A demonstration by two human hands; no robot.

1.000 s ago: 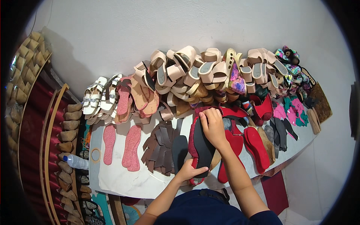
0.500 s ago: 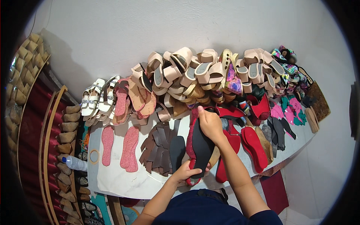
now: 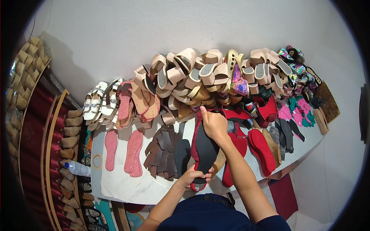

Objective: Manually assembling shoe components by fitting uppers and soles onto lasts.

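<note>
A black shoe sole (image 3: pixel 205 152) lies along a red shoe (image 3: pixel 195 140), whose edge shows on the left side and at the lower end. My left hand (image 3: pixel 195 175) is closed around the lower end, with the thumb over the sole and the fingertips coming round its right edge. Farther up, my right hand (image 3: pixel 214 125) grips the upper end, its thumb pointing up along the top; most of its fingers are hidden underneath. Just left of the held shoe, another black sole (image 3: pixel 182 156) rests on the table.
Dark brown strips (image 3: pixel 163 152) and pink insoles (image 3: pixel 133 154) lie on the white tabletop (image 3: pixel 115 184). Red soles (image 3: pixel 261 152) lie to the right. Beige sandals (image 3: pixel 210 71) are piled along the wall. A water bottle (image 3: pixel 78 168) and wooden shoe lasts (image 3: pixel 70 131) sit at the left.
The held shoe and sole have turned slightly more upright, their upper end shifting a little left with my right hand. The fingertips of my left hand now show more around the sole's right edge.
</note>
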